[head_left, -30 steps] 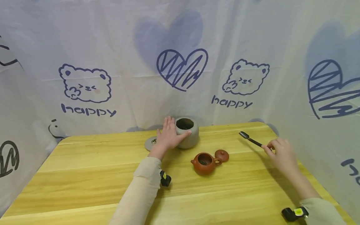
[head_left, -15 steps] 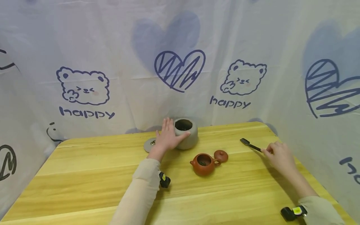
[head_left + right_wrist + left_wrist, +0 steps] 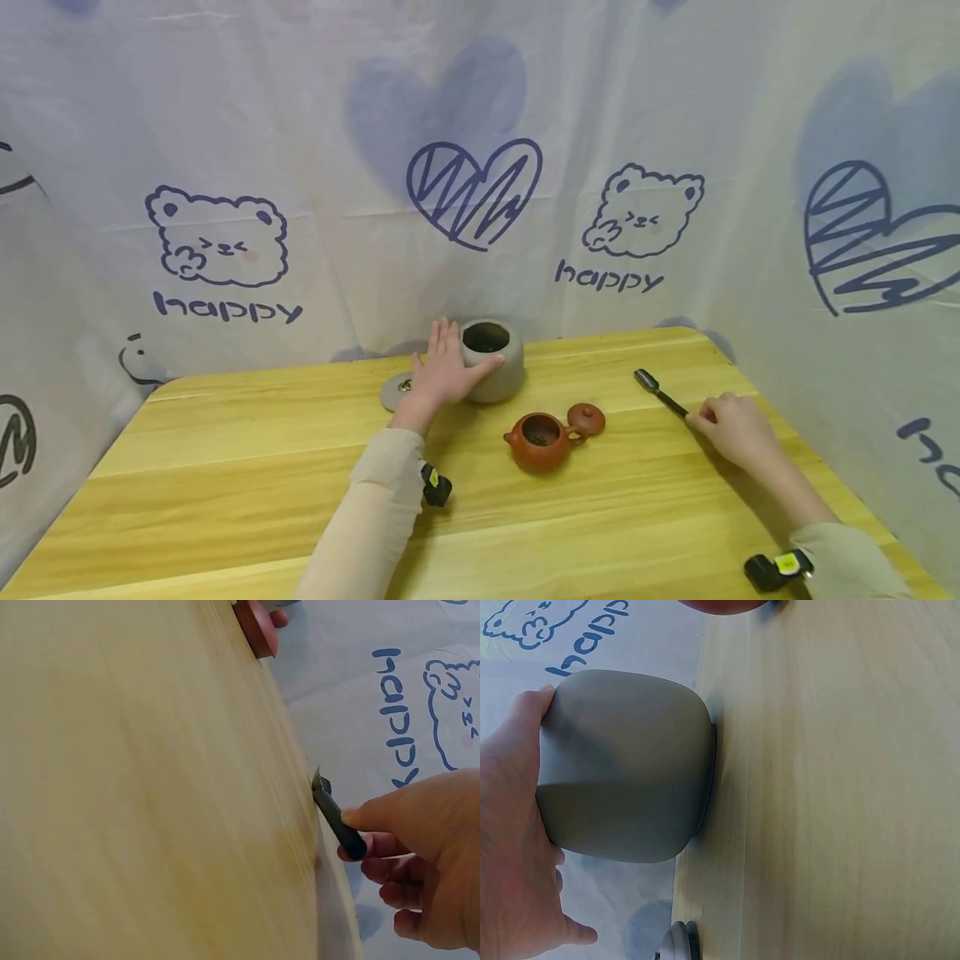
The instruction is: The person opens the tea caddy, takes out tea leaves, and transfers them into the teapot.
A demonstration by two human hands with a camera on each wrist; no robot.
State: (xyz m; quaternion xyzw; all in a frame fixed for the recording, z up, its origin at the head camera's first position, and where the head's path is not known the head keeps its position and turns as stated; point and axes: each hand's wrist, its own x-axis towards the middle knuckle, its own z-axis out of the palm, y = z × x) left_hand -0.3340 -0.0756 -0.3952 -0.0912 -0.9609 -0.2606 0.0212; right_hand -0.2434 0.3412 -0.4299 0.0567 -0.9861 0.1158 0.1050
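My left hand [image 3: 442,372] rests against the left side of a grey, lidless jar [image 3: 501,375], fingers straight and thumb stretched across its front. In the left wrist view the jar [image 3: 630,765] stands upright on the table, the palm by its rim. With thumb and fingertips, my right hand [image 3: 738,429] pinches the handle of a dark tea scoop [image 3: 660,396] low over the table's right side. The right wrist view shows the scoop [image 3: 336,817] nearly end-on; whether it touches the wood I cannot tell. Between the hands sits a reddish-brown open teapot [image 3: 538,454] with dark bits inside.
The teapot's lid [image 3: 587,418] lies beside its handle. A grey jar lid [image 3: 393,392] with a metal knob lies left of the jar, partly behind my left hand. Printed cloth [image 3: 360,250] hangs behind and beside the wooden table [image 3: 225,483].
My right hand has come down and slightly left with the scoop, closer to the table. The left hand stays at the jar. The head view has shifted a little.
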